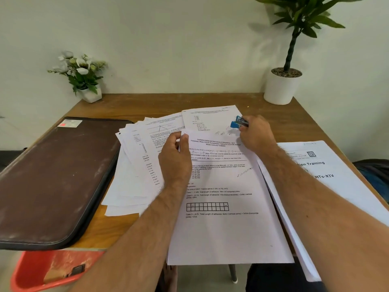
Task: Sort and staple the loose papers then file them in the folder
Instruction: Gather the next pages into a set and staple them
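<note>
Your left hand (175, 157) pinches the top-left corner of the front sheet (223, 199), thumb over its edge. Your right hand (255, 133) curls round the blue stapler (237, 122) at the sheet's top-right corner. The closed folder (52, 175) lies left on the table (311, 123).

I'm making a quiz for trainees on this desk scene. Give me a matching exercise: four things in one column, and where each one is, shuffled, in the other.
Things:
1. stapler
2. brown folder
3. white flowers
4. tall potted plant

Places:
A. far right corner of the table
B. in the right hand
C. far left corner of the table
D. flat on the table's left side

Pairs: 1-B, 2-D, 3-C, 4-A
</note>
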Motion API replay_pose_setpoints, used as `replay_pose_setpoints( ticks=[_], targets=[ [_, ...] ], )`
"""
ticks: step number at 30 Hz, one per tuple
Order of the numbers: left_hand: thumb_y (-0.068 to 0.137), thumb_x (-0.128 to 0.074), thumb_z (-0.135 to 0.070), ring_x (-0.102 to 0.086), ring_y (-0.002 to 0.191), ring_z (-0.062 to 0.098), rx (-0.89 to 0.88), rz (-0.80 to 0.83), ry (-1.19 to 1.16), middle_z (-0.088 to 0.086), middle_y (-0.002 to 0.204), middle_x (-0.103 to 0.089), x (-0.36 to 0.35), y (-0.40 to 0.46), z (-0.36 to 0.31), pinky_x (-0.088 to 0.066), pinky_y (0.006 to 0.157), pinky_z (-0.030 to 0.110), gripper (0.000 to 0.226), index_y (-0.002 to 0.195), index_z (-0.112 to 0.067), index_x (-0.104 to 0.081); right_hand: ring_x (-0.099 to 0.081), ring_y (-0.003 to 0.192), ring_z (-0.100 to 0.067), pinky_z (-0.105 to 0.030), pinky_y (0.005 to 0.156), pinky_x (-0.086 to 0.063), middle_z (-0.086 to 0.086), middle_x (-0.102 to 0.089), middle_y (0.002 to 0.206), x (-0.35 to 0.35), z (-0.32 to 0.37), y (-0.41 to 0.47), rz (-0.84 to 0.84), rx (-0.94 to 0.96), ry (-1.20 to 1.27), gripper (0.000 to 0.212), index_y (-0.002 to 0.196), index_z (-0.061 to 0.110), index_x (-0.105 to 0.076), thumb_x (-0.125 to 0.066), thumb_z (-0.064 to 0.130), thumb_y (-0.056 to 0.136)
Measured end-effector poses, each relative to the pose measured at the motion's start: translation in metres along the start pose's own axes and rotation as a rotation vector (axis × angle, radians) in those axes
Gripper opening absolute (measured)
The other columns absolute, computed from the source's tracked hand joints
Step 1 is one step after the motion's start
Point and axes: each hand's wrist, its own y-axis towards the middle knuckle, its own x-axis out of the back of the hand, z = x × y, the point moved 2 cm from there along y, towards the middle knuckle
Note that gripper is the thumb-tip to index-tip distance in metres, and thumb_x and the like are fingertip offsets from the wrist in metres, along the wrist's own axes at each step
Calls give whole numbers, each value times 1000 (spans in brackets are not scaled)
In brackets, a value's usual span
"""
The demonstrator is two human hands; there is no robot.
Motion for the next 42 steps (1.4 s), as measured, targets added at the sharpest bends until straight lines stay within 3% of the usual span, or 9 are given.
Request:
replay_pose_setpoints(
  ticks=[2,6,10,15,25,31,34,38,42],
  targets=[
    [103,-55,-36,-61,80,6,-6,1,26,-7,92,-71,-2,-1,0,-46,67,12,24,113,-20,-70,-51,97,-24,-30,82,-41,-9,-55,101,0,-6,1,-7,-9,-15,21,115,6,-66,-55,14,99],
    [104,-55,-37,-63,82,5,-17,-1,60,-9,93,-71,-5,-1,0,-49,71,18,22,110,-21,-69,-54,93,-23,-30,80,-43,-10,-62,115,-5,-7,-4,-1,-13,4,28,121,12,-68,-65,21,96],
    [103,-56,-35,-61,80,3,-9,10,63,-10,90,-70,-7,-2,-1,-42,65,11,19,108,-21,-68,-48,117,-29,-44,95,-43,-8,-63,122,-8,-5,-10,-24,6,-164,35,128,21,-64,-65,34,95],
    [104,-55,-36,-62,78,3,1,31,83,-10,89,-70,-7,-3,2,-42,63,13,19,107,-22,-68,-43,121,-28,-41,94,-36,-6,-64,124,-13,-6,-16,-4,-32,-125,34,132,22,-62,-59,25,98],
    [104,-55,-31,-63,87,15,40,0,58,-5,93,-70,-11,-1,2,-45,76,26,19,109,-18,-68,-37,127,-26,-36,104,-38,-5,-50,138,-1,1,-37,-99,46,89,42,136,19,-59,-63,16,94],
    [102,-59,-31,-67,101,18,79,62,-116,-2,105,-73,-1,6,2,-55,87,31,16,108,-20,-68,-29,137,-28,-46,114,-36,-6,-34,148,11,3,-62,-104,106,141,61,146,16,-44,-68,13,90],
    [101,-60,-29,-66,93,17,116,75,-223,-4,98,-71,14,11,-3,-54,78,28,8,99,-24,-66,-28,142,-24,-42,117,-32,-6,-23,155,20,4,-79,-124,54,286,78,155,18,-28,-71,16,90],
    [103,-58,-22,-58,75,6,175,32,-350,-6,86,-65,32,15,-24,-47,59,12,6,99,-23,-62,-47,129,-17,-45,111,-42,-5,-26,158,35,9,-93,-69,-70,470,87,158,26,-15,-71,31,92],
    [102,-60,-17,-59,57,-1,217,26,-493,-13,66,-67,50,15,-50,-49,54,16,16,87,-23,-63,-67,96,-7,-23,75,-54,4,-63,122,48,20,-111,75,-162,750,59,149,25,-35,-61,37,98]
  ],
)
